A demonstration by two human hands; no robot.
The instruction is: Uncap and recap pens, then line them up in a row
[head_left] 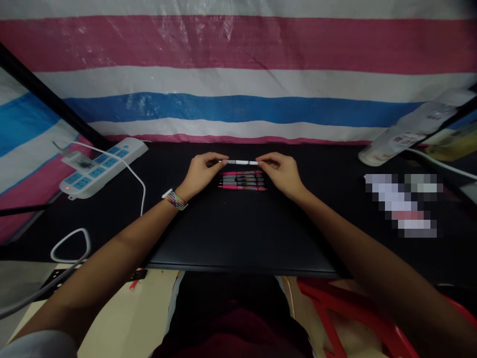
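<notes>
Pinching a white pen (246, 162) near the centre of the frame, just above the row of pens (242, 187) in the picture. Closing the thumb and fingertips of the left hand (200, 174) on its left end, and meeting its right end with the nearly closed thumb and fingertips of the right hand (285, 175). Holding by the two ends, apparently for steering both at once, and so lining the barrel up level across the picture, almost parallel to the row. Leaving the middle of the barrel bare between the hands, probably for seeing how straight it is lying. Possibly resting on the black table (238, 228), possibly hovering just over it; not showing clearly enough for telling.

Lying side by side below the white pen, with red or pink at the top and bottom of the row and darker barrels between, seemingly for taking up little room and matching in direction. Sitting well apart from the hands at the left of the frame: a power strip (112, 160) with a white cable (140, 182), apparently out of the way of the forearms. Leaning at the upper right, near the striped sheet (242, 108): a bottle (402, 134), likewise outside the space between the arms.
</notes>
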